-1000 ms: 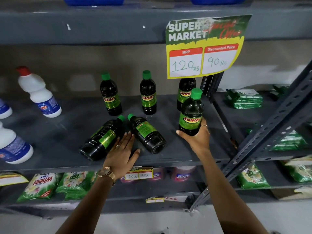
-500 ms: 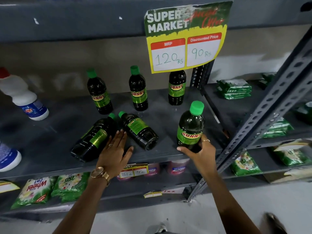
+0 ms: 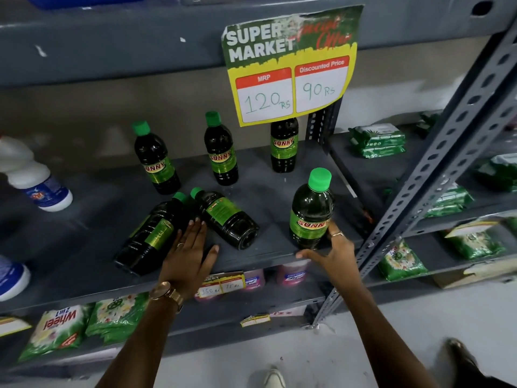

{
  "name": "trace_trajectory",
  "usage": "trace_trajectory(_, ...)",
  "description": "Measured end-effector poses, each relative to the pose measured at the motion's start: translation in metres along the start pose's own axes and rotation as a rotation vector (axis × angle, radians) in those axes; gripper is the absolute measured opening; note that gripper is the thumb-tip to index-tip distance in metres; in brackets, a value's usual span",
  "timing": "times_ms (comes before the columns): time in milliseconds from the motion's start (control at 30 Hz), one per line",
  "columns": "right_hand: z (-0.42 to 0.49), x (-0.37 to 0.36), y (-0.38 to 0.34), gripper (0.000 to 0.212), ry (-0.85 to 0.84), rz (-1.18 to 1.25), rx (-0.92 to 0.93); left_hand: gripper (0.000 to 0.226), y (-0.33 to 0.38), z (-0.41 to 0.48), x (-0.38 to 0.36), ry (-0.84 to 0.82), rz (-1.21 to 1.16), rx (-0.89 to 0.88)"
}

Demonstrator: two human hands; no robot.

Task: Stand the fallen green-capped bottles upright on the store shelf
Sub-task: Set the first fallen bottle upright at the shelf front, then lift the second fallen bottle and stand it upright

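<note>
Head view: right hand (image 3: 334,254) fingers spread loosely around base of upright front bottle (image 3: 310,210) near shelf (image 3: 84,233) edge — contact looks light, firm grip doubtful. Left hand (image 3: 190,253) open, flat, fingertips on left fallen bottle (image 3: 152,233). Second fallen bottle (image 3: 225,218) beside it (caps nearly touching). Three bottles upright behind.

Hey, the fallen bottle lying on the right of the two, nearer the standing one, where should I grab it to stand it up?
Probably grip the right fallen bottle around its labelled middle, coming from above. It lies on its side, cap pointing back-left and base toward the shelf's front edge, so the round body is exposed. The left hand lies flat right beside it; then swing the cap end up.
</note>
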State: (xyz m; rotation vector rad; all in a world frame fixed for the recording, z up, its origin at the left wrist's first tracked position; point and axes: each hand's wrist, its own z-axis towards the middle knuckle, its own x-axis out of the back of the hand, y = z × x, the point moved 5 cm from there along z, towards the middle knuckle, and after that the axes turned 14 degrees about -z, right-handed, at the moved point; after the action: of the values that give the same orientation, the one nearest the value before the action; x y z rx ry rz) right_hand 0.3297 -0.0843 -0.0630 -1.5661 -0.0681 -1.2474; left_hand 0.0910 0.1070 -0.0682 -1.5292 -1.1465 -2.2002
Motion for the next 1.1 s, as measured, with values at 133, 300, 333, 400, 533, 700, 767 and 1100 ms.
trace_trajectory(133,0.008,-0.001,0.0,0.089,0.014,0.022,-0.039,0.082,-0.003,0.005,0.001,-0.036,-0.057,0.034)
trace_trajectory(300,-0.06,-0.02,-0.062,0.093,0.228,0.076,0.012,0.078,-0.027,-0.064,0.056,-0.088,-0.313,-0.014)
trace_trajectory(333,-0.08,-0.019,-0.068,0.08,0.268,-0.038,0.049,0.076,-0.017,-0.07,0.064,-0.082,-0.321,-0.087)
trace_trajectory(400,-0.115,-0.029,-0.09,0.061,0.232,-0.198,0.206,0.069,-0.008,-0.079,0.086,-0.011,-0.322,-0.163)
trace_trajectory(533,-0.091,-0.048,-0.15,0.051,0.145,-0.339,0.485,0.056,-0.036,-0.079,0.125,0.167,-0.329,-0.14)
trace_trajectory(700,0.026,-0.073,-0.183,0.099,-0.245,-0.535,0.063,0.047,-0.128,-0.063,0.142,0.197,-0.269,0.103)
trace_trajectory(767,0.046,-0.084,-0.185,0.091,-0.473,-0.599,-0.042,0.051,-0.148,-0.05,0.127,0.097,-0.229,0.144)
trace_trajectory(1100,0.056,-0.095,-0.161,0.06,-0.066,0.025,-0.174,0.073,-0.162,-0.031,0.095,0.001,-0.097,0.058)
